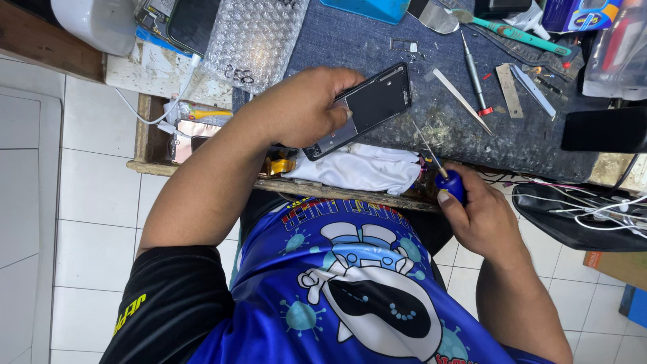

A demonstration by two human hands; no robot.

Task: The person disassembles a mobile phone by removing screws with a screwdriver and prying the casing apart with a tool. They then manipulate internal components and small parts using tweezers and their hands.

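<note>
Flat black phone frame [369,108], thin blue-handled screwdriver [438,165].

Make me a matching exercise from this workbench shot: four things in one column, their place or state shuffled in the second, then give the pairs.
1. phone frame
2. blue-handled screwdriver
3. white cloth
4. bubble wrap

A. lying at the bench's near edge
B. gripped by the right hand
C. pinned on the mat by the left hand
D. spread at the far side of the bench

Pairs: 1-C, 2-B, 3-A, 4-D
</note>
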